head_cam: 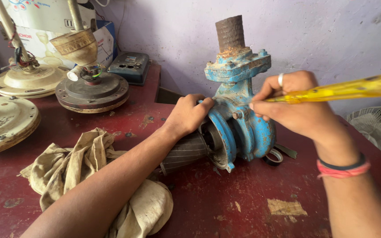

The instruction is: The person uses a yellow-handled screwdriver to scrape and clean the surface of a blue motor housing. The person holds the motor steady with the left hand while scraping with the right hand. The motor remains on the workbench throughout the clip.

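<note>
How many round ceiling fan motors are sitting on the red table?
3: a cream one at the back left, a dark one beside it, and another cream one at the left edge, partly cut off.

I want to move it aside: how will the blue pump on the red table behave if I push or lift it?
The blue pump looks like thick cast metal, so probably heavy and stiff. Its rusty pipe stub stands high, so it may tip. The left hand already steadies it.

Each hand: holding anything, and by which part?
Right hand holds a yellow-handled screwdriver by the handle's front end. Left hand grips the blue pump on its casing rim.
</note>
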